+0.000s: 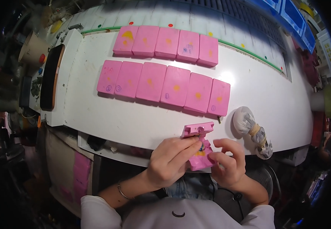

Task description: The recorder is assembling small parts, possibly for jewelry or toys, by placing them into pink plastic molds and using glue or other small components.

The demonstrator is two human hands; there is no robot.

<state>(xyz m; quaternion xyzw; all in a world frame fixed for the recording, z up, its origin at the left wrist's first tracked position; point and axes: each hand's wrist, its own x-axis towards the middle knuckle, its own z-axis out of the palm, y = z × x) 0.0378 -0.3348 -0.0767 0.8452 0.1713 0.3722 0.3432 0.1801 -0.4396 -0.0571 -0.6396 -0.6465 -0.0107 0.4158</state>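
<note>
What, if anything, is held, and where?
An open pink block, held at its left side by the left hand; right hand at its right edge, grip unclear.

Circled, handwritten blue numerals mark the first, second, fourth and sixth pink blocks of the nearer row. The farther row's fourth block bears an illegible blue scrawl.

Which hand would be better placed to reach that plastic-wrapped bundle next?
Probably the right hand: it's nearer the bundle; the left hand is farther off, over the opened pink block.
</note>
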